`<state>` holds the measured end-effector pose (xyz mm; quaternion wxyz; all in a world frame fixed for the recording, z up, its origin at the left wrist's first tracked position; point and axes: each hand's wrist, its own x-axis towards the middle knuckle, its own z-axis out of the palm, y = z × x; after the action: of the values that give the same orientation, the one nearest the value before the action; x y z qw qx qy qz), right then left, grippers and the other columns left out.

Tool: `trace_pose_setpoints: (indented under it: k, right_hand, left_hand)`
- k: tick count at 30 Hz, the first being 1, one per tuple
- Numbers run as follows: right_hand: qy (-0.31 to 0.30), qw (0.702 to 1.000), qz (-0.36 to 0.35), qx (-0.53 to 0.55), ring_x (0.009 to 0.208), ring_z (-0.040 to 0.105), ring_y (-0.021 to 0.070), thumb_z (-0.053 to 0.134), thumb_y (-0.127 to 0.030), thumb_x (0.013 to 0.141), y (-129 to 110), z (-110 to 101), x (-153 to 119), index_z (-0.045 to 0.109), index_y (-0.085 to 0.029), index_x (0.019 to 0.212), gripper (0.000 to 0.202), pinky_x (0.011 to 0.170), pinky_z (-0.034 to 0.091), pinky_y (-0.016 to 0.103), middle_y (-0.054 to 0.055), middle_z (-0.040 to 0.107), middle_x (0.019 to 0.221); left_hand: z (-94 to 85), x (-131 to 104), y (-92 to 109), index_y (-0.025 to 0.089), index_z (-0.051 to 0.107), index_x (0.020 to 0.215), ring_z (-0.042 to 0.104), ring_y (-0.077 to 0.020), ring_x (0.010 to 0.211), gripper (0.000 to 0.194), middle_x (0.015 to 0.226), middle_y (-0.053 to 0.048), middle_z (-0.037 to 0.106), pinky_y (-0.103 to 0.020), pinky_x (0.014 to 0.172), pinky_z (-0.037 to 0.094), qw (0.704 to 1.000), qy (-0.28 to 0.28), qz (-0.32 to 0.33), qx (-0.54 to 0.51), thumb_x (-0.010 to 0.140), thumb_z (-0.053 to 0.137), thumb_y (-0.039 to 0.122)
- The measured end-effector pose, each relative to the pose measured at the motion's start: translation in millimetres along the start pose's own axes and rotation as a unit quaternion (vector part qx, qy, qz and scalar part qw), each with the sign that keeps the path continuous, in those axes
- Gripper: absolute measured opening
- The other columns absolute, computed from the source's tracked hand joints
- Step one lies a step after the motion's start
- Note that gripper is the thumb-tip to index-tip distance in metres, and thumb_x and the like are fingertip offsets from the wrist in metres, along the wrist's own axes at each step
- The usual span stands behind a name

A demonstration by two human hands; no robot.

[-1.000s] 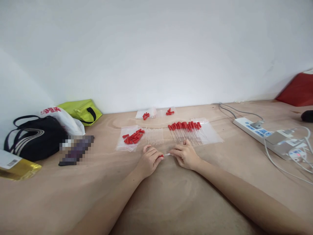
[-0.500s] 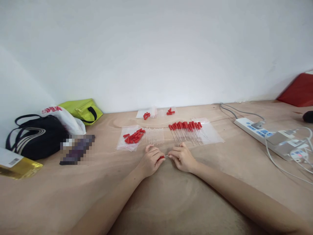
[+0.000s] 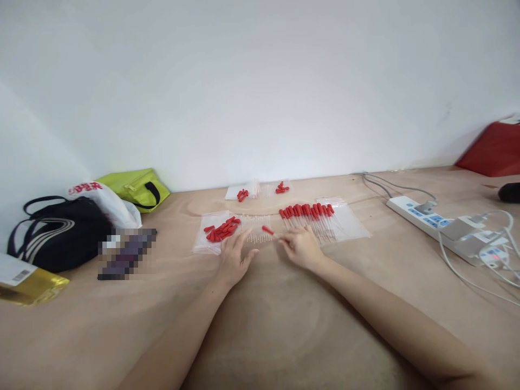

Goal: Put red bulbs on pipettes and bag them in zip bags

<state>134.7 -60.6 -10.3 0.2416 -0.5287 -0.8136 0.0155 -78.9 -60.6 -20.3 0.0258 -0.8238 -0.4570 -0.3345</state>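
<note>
Between the thumb and fingers of my right hand (image 3: 301, 246) is a thin clear dropper, its red rubber bulb (image 3: 267, 230) pointing left and away from me. My left hand (image 3: 235, 257) is empty, fingers spread, just in front of a loose pile of red rubber bulbs (image 3: 222, 229) on a clear plastic bag (image 3: 199, 242). A row of bare clear tubes (image 3: 255, 223) lies between that pile and my right hand, partly hidden by the fingers. Just beyond my right hand lie several droppers (image 3: 305, 210) with red bulbs fitted, side by side on another clear bag (image 3: 353, 223).
Farther back, two small bags hold red bulbs (image 3: 242, 195) and more red bulbs (image 3: 281, 187). At right is a white power strip (image 3: 406, 208) with plugged-in chargers and cables. A black bag (image 3: 60, 233), green bag (image 3: 134, 187) and gold packet (image 3: 40, 284) are at left.
My left hand has let go of the red bulb and moved left, its fingers opening. My right hand has lifted the dropper slightly away from me, its bulb now exposed.
</note>
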Motion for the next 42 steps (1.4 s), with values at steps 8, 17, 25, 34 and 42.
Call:
trace_pose_setpoints:
  k: [8, 17, 25, 34, 42]
  right_hand:
    - [0.048, 0.965, 0.254, -0.041, 0.082, 0.055, 0.0210, 0.044, -0.026, 0.078, 17.2, 21.6, 41.2, 0.054, -0.016, 0.095, 0.022, 0.071, 0.022, 0.031, 0.007, 0.064, 0.079]
    - [0.043, 0.959, 0.274, -0.065, 0.083, 0.055, 0.0230, 0.045, -0.030, 0.076, 21.7, 26.8, 44.1, 0.056, -0.015, 0.088, 0.022, 0.075, 0.023, 0.035, 0.009, 0.064, 0.081]
    - [0.027, 0.974, 0.219, -0.051, 0.082, 0.056, 0.0232, 0.042, -0.035, 0.078, -4.6, 29.0, 50.6, 0.064, -0.017, 0.077, 0.028, 0.077, 0.023, 0.039, 0.010, 0.066, 0.079]
    - [-0.071, 0.959, 0.271, -0.039, 0.078, 0.059, 0.0240, 0.042, -0.032, 0.076, -25.6, 34.1, 68.1, 0.067, -0.015, 0.074, 0.030, 0.076, 0.025, 0.040, 0.014, 0.066, 0.078]
    - [-0.035, 0.966, 0.254, -0.046, 0.078, 0.057, 0.0239, 0.039, -0.030, 0.078, -27.4, 34.6, 63.4, 0.065, -0.011, 0.075, 0.032, 0.076, 0.025, 0.039, 0.015, 0.065, 0.078]
  left_hand:
    - [1.1, -0.9, -0.1, 0.019, 0.060, 0.080, 0.055, -0.0139, 0.069, 0.010, 0.074, -0.001, 0.056, -0.026, 0.062, 0.044, 0.988, -0.107, -0.073, -0.089, 0.078, 0.052, 0.024]
    - [-2.9, 1.3, 4.5, 0.019, 0.061, 0.077, 0.055, -0.0145, 0.071, 0.008, 0.073, -0.001, 0.059, -0.027, 0.065, 0.042, 0.988, -0.121, -0.072, -0.069, 0.076, 0.053, 0.023]
    - [-4.0, 0.2, -8.9, 0.021, 0.060, 0.073, 0.053, -0.0219, 0.076, 0.012, 0.073, -0.004, 0.059, -0.035, 0.068, 0.037, 0.989, 0.018, -0.109, 0.103, 0.077, 0.053, 0.029]
    - [-14.2, 6.3, -45.8, 0.023, 0.063, 0.091, 0.049, -0.0270, 0.086, 0.022, 0.092, -0.008, 0.058, -0.038, 0.070, 0.031, 0.951, 0.074, -0.177, 0.244, 0.077, 0.053, 0.035]
    - [2.3, 18.5, -47.3, 0.022, 0.065, 0.082, 0.046, -0.0277, 0.092, 0.016, 0.096, -0.008, 0.058, -0.044, 0.080, 0.025, 0.962, 0.071, -0.140, 0.222, 0.078, 0.052, 0.031]
